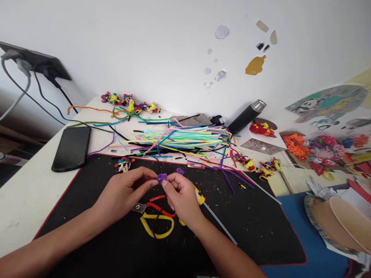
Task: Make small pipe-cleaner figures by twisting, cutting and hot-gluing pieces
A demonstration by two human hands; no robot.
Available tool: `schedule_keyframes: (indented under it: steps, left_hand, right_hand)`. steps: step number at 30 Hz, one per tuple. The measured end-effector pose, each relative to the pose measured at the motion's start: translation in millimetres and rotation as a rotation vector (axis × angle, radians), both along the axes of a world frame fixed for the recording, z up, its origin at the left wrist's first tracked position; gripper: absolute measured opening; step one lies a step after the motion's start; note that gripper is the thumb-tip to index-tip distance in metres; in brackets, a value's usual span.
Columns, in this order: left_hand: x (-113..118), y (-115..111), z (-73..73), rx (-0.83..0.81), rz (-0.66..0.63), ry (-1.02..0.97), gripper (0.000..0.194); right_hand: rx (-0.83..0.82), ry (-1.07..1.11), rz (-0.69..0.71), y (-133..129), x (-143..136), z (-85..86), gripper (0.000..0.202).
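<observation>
Between my left hand (127, 189) and my right hand (184, 197) is a small purple coiled pipe cleaner (162, 177), pinched by the fingertips of both. A second purple coiled piece (180, 171) lies on the black mat just beyond my right hand. Below my hands rest scissors (157, 226) with yellow handles and red-handled pliers (160, 206); a black cord runs across them. A yellow glue gun (199, 196) with a clear glue stick (220, 224) is partly hidden behind my right hand. A small pipe-cleaner figure (124, 164) stands beyond my left hand.
A heap of colourful pipe cleaners (185, 139) spreads behind the black mat (246, 231). On the left lies a phone (71, 148). A black thermos (246, 116) leans by the wall near a white box (262, 141). More finished figures (130, 103) sit at the back edge.
</observation>
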State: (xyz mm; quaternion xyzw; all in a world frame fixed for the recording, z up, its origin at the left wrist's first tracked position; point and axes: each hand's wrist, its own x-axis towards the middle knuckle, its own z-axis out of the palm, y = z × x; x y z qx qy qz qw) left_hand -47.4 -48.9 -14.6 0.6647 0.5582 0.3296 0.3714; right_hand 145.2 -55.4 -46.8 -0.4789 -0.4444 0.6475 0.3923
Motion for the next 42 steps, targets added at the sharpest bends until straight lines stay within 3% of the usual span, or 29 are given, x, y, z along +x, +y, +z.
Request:
schedule_keyframes:
  steps: [5,10,23,35,42]
  left_hand:
    - [-3,1,-4.1,0.154,-0.078,0.16,0.027]
    - [-2,1,-4.7,0.185,-0.104,0.217,0.03]
    - [5,-1,-3.9,0.2,-0.113,0.227,0.025]
    - [3,-4,-1.7,-0.115,-0.161,-0.023,0.03]
    - [-10,4,3.2,-0.099,-0.058,-0.124,0.035]
  right_hand:
    - [0.085,-0.109,-0.006,0,-1,1.4,0.026]
    - [0.199,-0.229,-0.015,0,-1,7.4,0.021]
    - [0.168,-0.168,0.032,-1,1,1.0,0.025]
    - [0.118,-0.126,0.025,-2,3,-4.5,0.029]
    - [0.101,-0.088,0.018,-2,4,-10.7,0.027]
